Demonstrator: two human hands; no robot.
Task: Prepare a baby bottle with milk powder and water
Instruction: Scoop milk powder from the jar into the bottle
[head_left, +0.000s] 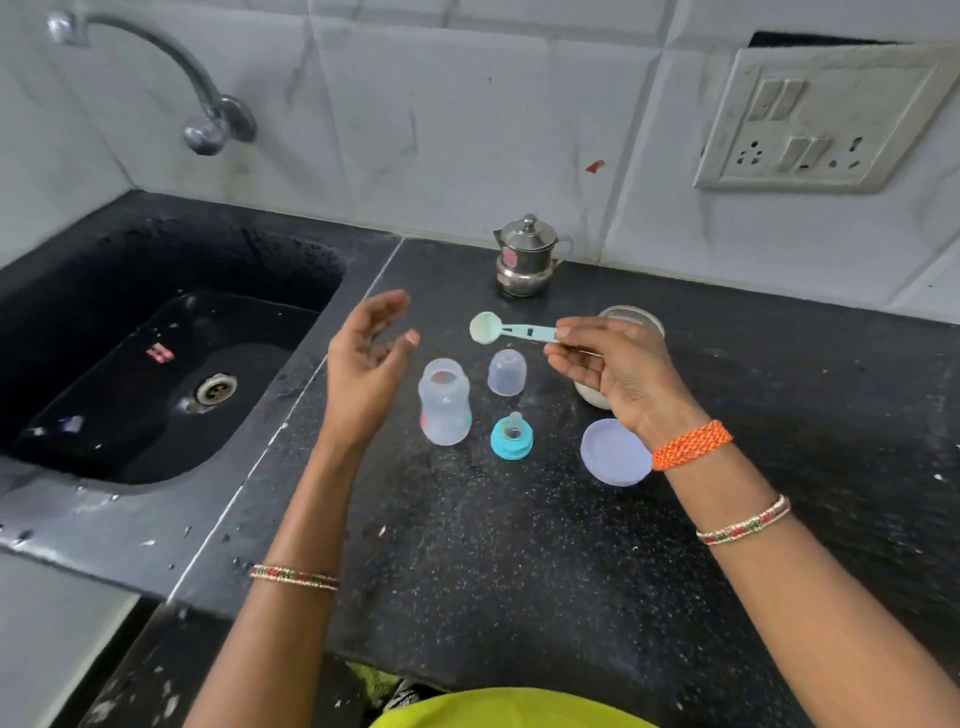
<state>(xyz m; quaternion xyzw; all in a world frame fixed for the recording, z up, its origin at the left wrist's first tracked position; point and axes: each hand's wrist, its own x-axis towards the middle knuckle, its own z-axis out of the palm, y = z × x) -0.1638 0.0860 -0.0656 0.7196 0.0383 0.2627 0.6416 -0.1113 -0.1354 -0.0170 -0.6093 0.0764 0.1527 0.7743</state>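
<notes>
A clear baby bottle (444, 401) stands open and upright on the black counter (519, 571). Its clear cap (507, 371) stands just behind it to the right, and the teal ring with the teat (512, 438) lies in front. My right hand (613, 374) pinches the handle of a pale green measuring scoop (498, 329), held level above the cap. Behind that hand a white powder container (631, 317) is mostly hidden; its pale lid (613, 453) lies flat near my wrist. My left hand (371, 358) hovers open to the left of the bottle, holding nothing.
A small steel lidded pot (527, 257) stands at the back near the tiled wall. The black sink (156, 353) with a drain lies to the left under a curved tap (208, 124). A switch and socket plate (821, 114) is on the wall at right.
</notes>
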